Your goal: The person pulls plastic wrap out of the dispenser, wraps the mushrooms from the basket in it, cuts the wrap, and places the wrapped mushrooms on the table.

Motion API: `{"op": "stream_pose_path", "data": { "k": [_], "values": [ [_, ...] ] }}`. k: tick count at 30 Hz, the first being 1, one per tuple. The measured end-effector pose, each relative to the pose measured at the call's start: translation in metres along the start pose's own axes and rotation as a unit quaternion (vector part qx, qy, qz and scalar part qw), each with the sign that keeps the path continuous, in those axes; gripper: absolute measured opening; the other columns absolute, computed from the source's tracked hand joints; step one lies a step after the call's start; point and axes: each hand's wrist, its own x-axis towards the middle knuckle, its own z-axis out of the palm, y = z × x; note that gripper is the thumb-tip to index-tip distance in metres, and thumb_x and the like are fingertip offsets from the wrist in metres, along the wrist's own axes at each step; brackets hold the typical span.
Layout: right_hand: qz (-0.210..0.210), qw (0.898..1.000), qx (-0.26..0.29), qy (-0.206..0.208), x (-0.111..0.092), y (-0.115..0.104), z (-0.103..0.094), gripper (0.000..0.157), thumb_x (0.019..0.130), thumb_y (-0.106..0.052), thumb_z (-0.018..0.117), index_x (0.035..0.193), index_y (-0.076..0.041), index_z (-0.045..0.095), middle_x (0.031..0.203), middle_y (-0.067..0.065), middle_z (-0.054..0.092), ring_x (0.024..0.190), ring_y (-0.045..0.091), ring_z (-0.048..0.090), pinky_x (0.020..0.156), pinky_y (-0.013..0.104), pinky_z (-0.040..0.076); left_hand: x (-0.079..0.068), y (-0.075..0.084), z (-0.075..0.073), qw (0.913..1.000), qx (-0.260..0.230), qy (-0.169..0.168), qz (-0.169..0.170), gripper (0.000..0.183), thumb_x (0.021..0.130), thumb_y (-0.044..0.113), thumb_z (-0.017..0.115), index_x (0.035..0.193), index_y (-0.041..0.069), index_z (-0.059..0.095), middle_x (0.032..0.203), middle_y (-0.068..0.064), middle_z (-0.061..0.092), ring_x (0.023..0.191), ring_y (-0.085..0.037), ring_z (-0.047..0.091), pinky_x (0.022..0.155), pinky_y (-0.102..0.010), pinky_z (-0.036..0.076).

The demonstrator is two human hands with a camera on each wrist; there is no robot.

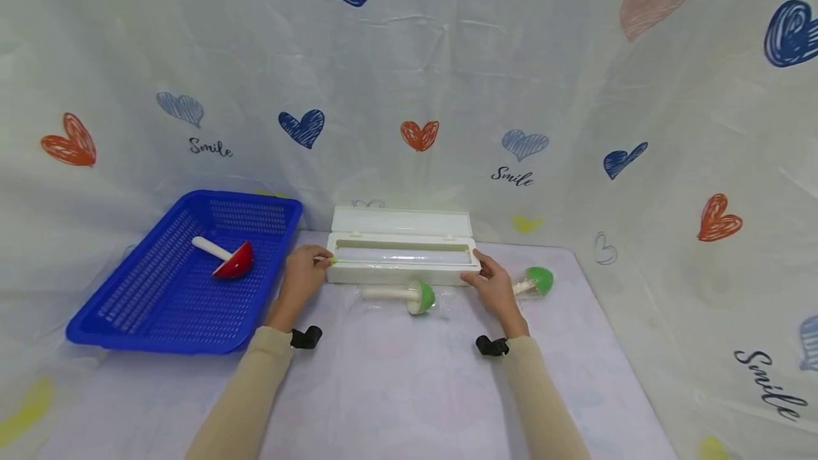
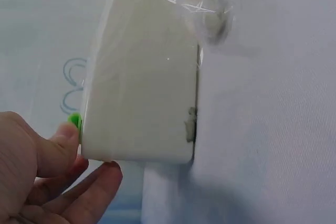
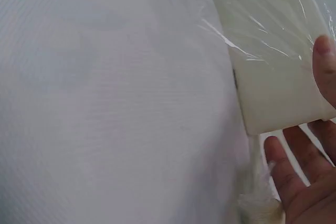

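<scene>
A white cling film dispenser point(image 1: 401, 274) stands at the back of the table with its lid point(image 1: 401, 221) raised, and a pale roll point(image 1: 402, 256) shows inside. My left hand point(image 1: 305, 277) grips its left end, the thumb at a small green slider point(image 2: 75, 120) and the fingers at the end face. At the opposite end my right hand point(image 1: 495, 289) holds the corner, thumb on the front and fingers around the side. Clear film point(image 3: 262, 35) covers part of the front face. Just before the dispenser lies a green-capped toy mushroom point(image 1: 422, 297) in clear film.
Another film-wrapped green-capped mushroom point(image 1: 540, 280) lies right of the right hand. To the left stands a blue plastic basket point(image 1: 160, 345) holding a red-capped mushroom point(image 1: 235, 262). A heart-printed sheet point(image 1: 396, 55) hangs close behind the dispenser.
</scene>
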Motion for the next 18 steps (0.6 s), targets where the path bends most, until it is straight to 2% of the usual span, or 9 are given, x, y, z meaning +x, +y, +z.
{"op": "stream_pose_path", "data": {
  "k": [3,5,6,8,11,12,14,16,18],
  "values": [
    [0.016,0.999,0.011,-0.041,0.0,-0.003,-0.004,0.081,0.091,-0.027,0.081,0.159,-0.018,0.039,0.16,0.016,0.044,0.131,0.039,0.058,0.101,0.044,0.054,-0.007,0.01,0.001,0.9995,-0.006,0.019,0.024,0.017,0.093,-0.001,0.071,0.108,-0.007,0.074,0.121,-0.031,0.067,0.116,-0.048,0.062,0.101,-0.058,0.049],
    [0.022,0.997,0.022,-0.075,-0.001,-0.007,-0.006,0.086,0.093,-0.026,0.079,0.163,-0.016,0.03,0.162,0.018,0.041,0.133,0.04,0.057,0.103,0.045,0.052,-0.015,0.02,0.005,0.9985,-0.016,0.025,0.046,0.019,0.092,0.002,0.072,0.11,-0.005,0.075,0.119,-0.028,0.069,0.113,-0.047,0.063,0.1,-0.057,0.049],
    [0.026,0.995,0.028,-0.09,-0.002,-0.009,-0.008,0.086,0.095,-0.027,0.077,0.164,-0.016,0.026,0.163,0.018,0.039,0.135,0.041,0.055,0.105,0.047,0.051,-0.02,0.025,0.009,0.9977,-0.019,0.015,0.063,0.019,0.092,0.003,0.073,0.11,-0.003,0.075,0.116,-0.026,0.071,0.109,-0.044,0.065,0.096,-0.056,0.051],
    [0.031,0.993,0.034,-0.104,-0.005,-0.014,-0.009,0.086,0.098,-0.03,0.072,0.165,-0.017,0.021,0.165,0.019,0.035,0.141,0.042,0.048,0.112,0.052,0.045,-0.029,0.034,0.019,0.9944,-0.018,-0.03,0.1,0.017,0.092,0.007,0.075,0.109,0.0,0.076,0.108,-0.018,0.074,0.099,-0.037,0.068,0.089,-0.051,0.054],
    [0.01,0.997,0.006,-0.07,-0.011,-0.022,-0.006,0.083,0.099,-0.037,0.069,0.164,-0.016,0.022,0.166,0.02,0.03,0.149,0.041,0.037,0.117,0.059,0.036,-0.04,0.045,0.037,0.9828,0.009,-0.108,0.15,0.017,0.09,0.009,0.079,0.106,0.005,0.077,0.106,-0.011,0.075,0.099,-0.031,0.069,0.087,-0.048,0.056],
    [-0.013,0.999,-0.009,-0.046,-0.014,-0.024,-0.003,0.081,0.098,-0.037,0.07,0.163,-0.014,0.027,0.165,0.02,0.031,0.15,0.041,0.035,0.117,0.06,0.036,-0.043,0.047,0.043,0.9792,0.025,-0.124,0.159,0.017,0.089,0.01,0.081,0.105,0.007,0.077,0.109,-0.009,0.074,0.103,-0.031,0.068,0.09,-0.048,0.056],
    [-0.075,0.996,-0.039,0.015,-0.022,-0.029,0.005,0.07,0.096,-0.032,0.073,0.154,-0.008,0.042,0.158,0.022,0.042,0.146,0.04,0.04,0.112,0.061,0.04,-0.047,0.049,0.054,0.9764,0.056,-0.13,0.163,0.021,0.085,0.01,0.084,0.105,0.01,0.078,0.115,-0.009,0.072,0.111,-0.033,0.065,0.095,-0.052,0.052],
    [-0.15,0.984,-0.068,0.064,-0.031,-0.033,0.015,0.053,0.093,-0.023,0.077,0.139,-0.004,0.059,0.143,0.021,0.057,0.134,0.039,0.052,0.103,0.058,0.048,-0.049,0.049,0.062,0.976,0.086,-0.123,0.158,0.025,0.082,0.011,0.087,0.106,0.012,0.078,0.119,-0.009,0.07,0.116,-0.035,0.063,0.098,-0.056,0.049],
    [-0.215,0.97,-0.088,0.074,-0.039,-0.036,0.025,0.036,0.09,-0.013,0.08,0.123,-0.003,0.069,0.127,0.018,0.067,0.121,0.036,0.061,0.093,0.054,0.054,-0.05,0.049,0.067,0.9772,0.101,-0.123,0.14,0.028,0.082,0.01,0.087,0.108,0.014,0.077,0.123,-0.009,0.069,0.12,-0.036,0.061,0.099,-0.058,0.045]
  ]
}}
